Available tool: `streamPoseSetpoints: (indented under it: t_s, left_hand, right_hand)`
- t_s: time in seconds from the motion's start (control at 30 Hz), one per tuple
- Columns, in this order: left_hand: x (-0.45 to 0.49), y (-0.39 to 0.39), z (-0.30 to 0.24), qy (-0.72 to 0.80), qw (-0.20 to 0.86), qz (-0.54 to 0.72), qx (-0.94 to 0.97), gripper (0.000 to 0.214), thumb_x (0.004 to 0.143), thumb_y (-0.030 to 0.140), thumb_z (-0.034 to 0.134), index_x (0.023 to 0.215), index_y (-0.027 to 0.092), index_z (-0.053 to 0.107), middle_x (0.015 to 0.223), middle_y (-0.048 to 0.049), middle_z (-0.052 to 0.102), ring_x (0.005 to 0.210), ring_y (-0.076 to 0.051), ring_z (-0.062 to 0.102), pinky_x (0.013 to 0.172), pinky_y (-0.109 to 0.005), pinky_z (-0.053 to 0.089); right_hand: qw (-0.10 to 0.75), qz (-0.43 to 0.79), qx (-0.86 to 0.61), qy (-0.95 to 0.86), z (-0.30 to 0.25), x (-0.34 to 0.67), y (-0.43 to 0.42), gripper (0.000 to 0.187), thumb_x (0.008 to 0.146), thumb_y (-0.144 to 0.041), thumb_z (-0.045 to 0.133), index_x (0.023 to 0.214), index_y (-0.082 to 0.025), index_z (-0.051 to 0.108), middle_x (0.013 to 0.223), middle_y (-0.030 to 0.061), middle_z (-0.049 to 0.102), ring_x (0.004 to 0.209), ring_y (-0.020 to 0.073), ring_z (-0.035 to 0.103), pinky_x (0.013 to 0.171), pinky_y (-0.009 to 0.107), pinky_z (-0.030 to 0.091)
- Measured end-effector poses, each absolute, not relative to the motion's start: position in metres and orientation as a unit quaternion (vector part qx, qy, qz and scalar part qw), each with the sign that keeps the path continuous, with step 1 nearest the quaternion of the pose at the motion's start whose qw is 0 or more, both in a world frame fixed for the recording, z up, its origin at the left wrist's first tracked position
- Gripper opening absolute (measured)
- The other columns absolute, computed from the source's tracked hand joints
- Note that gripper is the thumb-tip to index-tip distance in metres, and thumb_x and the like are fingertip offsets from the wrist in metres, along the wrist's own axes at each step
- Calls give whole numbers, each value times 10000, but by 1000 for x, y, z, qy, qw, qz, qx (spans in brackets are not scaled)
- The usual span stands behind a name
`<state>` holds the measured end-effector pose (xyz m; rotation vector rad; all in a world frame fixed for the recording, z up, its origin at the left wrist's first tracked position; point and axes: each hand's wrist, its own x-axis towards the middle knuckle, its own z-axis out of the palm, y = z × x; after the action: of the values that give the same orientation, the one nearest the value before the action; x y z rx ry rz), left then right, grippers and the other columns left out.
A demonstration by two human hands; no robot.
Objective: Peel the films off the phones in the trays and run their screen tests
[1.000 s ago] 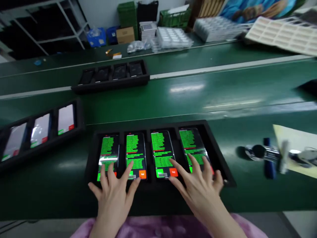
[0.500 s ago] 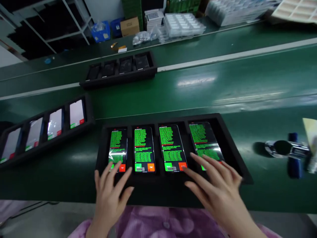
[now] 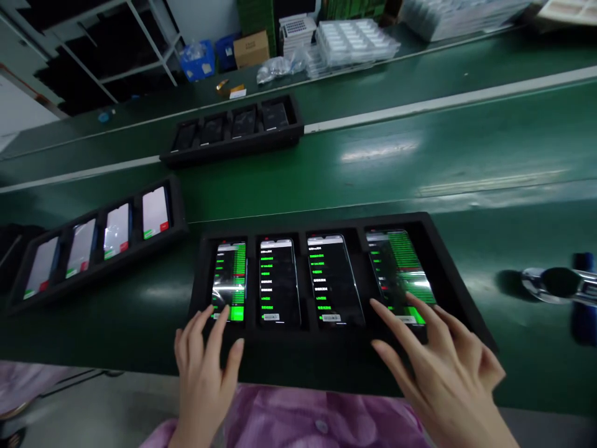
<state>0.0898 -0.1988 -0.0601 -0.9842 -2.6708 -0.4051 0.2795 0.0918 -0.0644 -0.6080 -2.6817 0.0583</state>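
Left hand (image 3: 204,367) and right hand (image 3: 443,367), loose and grasping nothing, sit at the outermost of four phones (image 3: 280,280). These lie face-up at lower centre, slotted in a black tray (image 3: 450,274), likely keeping screens reachable.

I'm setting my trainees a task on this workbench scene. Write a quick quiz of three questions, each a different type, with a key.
1. How many dark-screened rectangular smartphones with green text lie in the black rectangular tray nearest the person?
2. True or false: the person's bare left hand is at that tray's rightmost phone.
3. The phone screens in the black rectangular tray further left are mostly: A) orange; B) white; C) yellow.

Key:
1. Four.
2. False: the bare left hand is at the leftmost phone.
3. B.
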Motion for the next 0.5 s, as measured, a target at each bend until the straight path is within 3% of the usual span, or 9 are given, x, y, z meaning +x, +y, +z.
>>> streamPoseSetpoints:
  t_s: [0.1, 0.17, 0.3, 0.5]
  left_hand:
    - [104, -184, -61, -935, 75, -68, -341, 638, 1063, 475, 489, 1661, 456, 267, 1549, -173, 430, 1425, -467, 424, 1033, -874, 406]
    - [106, -173, -63, -940, 48, -22, -338, 581, 1059, 513, 481, 1622, 510, 337, 1563, -171, 381, 1436, -525, 383, 949, -939, 390]
    - [86, -140, -63, -950, 13, 10, -311, 480, 1058, 574, 445, 1534, 527, 490, 1499, -175, 369, 1476, -561, 324, 953, -971, 333]
    - [47, -98, -55, -965, -43, -2, -259, 485, 1058, 643, 374, 1522, 555, 486, 1525, -184, 358, 1543, -574, 247, 1005, -973, 270]
  right_hand:
    - [199, 22, -239, -950, -76, 274, 78, 505, 1062, -574, 387, 1506, -418, 571, 1519, 188, 508, 1318, 584, 484, 888, 812, 442]
    - [201, 25, -247, -947, -83, 267, 74, 504, 1059, -599, 380, 1512, -463, 554, 1508, 171, 505, 1372, 575, 436, 942, 881, 382]
    - [165, 22, -256, -952, -89, 235, 88, 442, 1042, -592, 505, 1444, -461, 632, 1499, 171, 491, 1430, 556, 379, 1006, 917, 314]
    - [142, 24, -273, -951, -85, 193, 119, 420, 1009, -586, 619, 1411, -473, 660, 1509, 172, 482, 1431, 575, 373, 918, 944, 350]
